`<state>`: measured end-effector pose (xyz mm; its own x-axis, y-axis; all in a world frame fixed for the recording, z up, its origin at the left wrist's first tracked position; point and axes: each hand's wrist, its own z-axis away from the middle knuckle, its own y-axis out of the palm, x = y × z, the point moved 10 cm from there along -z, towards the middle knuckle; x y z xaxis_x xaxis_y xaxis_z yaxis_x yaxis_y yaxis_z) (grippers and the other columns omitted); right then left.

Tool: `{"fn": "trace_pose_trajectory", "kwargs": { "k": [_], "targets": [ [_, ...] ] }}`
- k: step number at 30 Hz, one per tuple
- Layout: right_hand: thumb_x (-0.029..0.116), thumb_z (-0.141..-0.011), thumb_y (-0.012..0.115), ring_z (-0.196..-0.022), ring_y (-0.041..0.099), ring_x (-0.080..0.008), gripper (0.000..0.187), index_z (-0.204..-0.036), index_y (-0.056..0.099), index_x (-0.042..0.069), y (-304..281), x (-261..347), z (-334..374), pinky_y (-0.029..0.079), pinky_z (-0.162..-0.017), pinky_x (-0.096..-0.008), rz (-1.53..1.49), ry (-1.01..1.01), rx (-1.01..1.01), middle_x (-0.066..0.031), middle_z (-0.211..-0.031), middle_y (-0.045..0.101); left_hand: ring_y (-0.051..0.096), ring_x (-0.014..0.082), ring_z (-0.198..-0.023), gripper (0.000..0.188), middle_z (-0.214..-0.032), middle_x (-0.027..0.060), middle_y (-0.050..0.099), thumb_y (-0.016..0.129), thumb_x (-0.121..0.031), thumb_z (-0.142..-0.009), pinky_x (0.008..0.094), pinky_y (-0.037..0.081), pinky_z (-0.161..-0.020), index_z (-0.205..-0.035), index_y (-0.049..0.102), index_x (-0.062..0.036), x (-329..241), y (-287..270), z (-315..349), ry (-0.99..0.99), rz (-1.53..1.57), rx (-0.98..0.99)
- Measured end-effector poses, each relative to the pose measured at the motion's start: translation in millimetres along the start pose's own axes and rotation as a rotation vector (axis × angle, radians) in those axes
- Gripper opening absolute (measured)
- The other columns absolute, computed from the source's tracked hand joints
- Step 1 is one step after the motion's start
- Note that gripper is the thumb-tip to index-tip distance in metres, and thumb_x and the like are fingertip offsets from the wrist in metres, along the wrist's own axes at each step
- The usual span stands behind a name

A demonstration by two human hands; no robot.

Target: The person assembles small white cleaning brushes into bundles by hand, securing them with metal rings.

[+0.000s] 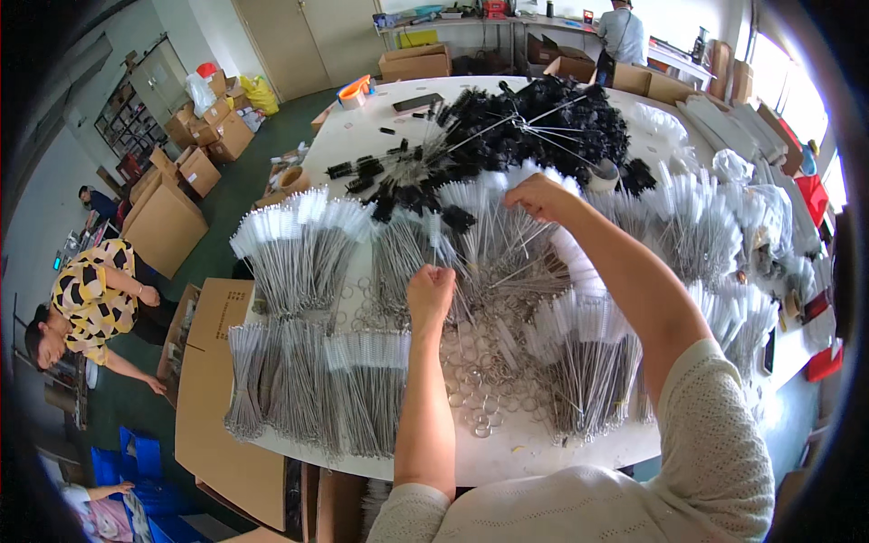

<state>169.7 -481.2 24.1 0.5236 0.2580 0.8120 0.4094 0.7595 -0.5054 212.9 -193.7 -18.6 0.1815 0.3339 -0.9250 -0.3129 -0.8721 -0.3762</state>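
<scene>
My left hand (pixel 431 294) is closed in a fist above the middle of the table, beside a bundle of thin wire brushes with white bristles (pixel 398 262); what it holds is hidden by its fingers. Farther off and to the right, my right hand (pixel 540 197) is bent into a pinch over another spread of white-bristled brushes (pixel 480 204). Anything between its fingertips is too small to make out. Loose metal rings (pixel 480 403) lie between my forearms. Past my hands rises a heap of black-bristled brushes (pixel 579 127).
More white brush bundles stand left (pixel 303 253) and right (pixel 588 362) on the white table (pixel 362 136). A tape dispenser (pixel 355 90) and a phone (pixel 417 103) lie at its far side. Cardboard boxes (pixel 217 389) and a bending co-worker (pixel 100 299) are at the left.
</scene>
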Motion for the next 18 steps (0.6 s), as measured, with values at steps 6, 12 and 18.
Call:
{"fn": "trace_pose_trajectory", "kwargs": {
  "k": [6,12,18],
  "targets": [
    [0.013,-0.076,0.066,-0.052,0.057,-0.0121,0.013,-0.075,0.063,0.001,-0.1,31.0,83.0,0.05,-0.045,-0.025,-0.153,-0.109,0.351,-0.0035,-0.057,0.057,0.062,0.016,-0.061,0.016,-0.063,0.0073,0.064,0.057,-0.012,-0.077,0.027,0.046,-0.058,-0.086,0.059,-0.0001,-4.3,-2.5,2.3,-0.034,0.369,0.053],
    [0.011,-0.077,0.067,-0.064,0.061,-0.0109,0.014,-0.083,0.065,-0.001,-70.2,77.7,115.8,0.053,-0.064,-0.0259,-0.071,-0.76,-0.053,-0.0047,-0.07,0.064,0.048,0.0069,-0.057,0.025,-0.072,-0.0008,0.06,0.062,-0.017,-0.083,0.0214,0.04,-0.056,-0.104,0.061,-0.0027,-98.9,-60.0,38.5,0.336,0.374,-0.393],
    [0.014,-0.086,0.048,-0.068,0.063,-0.014,0.019,-0.079,0.059,0.001,-158.2,29.7,85.1,0.054,-0.061,-0.0259,-0.485,-0.343,0.003,-0.0071,-0.072,0.061,0.036,0.0013,-0.052,0.026,-0.067,-0.0017,0.048,0.048,-0.021,-0.093,0.0164,0.027,-0.044,-0.102,0.061,0.0009,-165.6,-101.6,83.1,0.561,0.586,-0.286]
  ]
}}
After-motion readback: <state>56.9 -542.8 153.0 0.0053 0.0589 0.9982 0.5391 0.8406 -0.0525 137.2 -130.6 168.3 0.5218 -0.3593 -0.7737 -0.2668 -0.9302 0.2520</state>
